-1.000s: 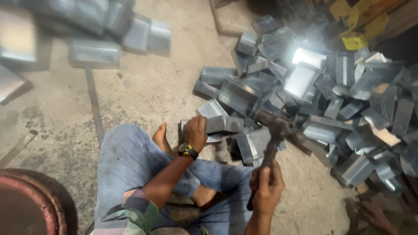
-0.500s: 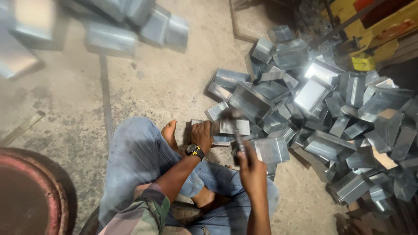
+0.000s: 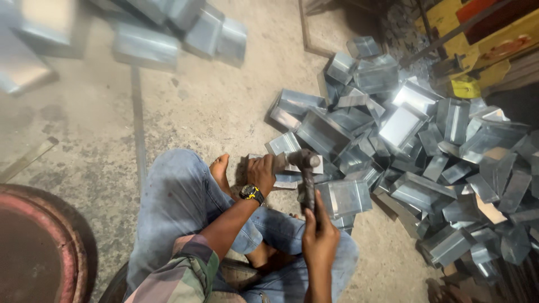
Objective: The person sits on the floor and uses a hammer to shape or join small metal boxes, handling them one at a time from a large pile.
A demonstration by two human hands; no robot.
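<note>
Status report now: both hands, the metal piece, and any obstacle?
Right hand grips hammer, head on metal piece. Left hand holds piece down. Pile of metal boxes crowds close on right.

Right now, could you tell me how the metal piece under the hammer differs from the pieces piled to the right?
The metal piece under the hammer lies alone in front of the person, pinned by the left hand; the piled pieces lie untouched, heaped at all angles. The hammer, gripped by the right hand, rests its head on the single piece only. Both are shiny grey folded sheet metal.
</note>
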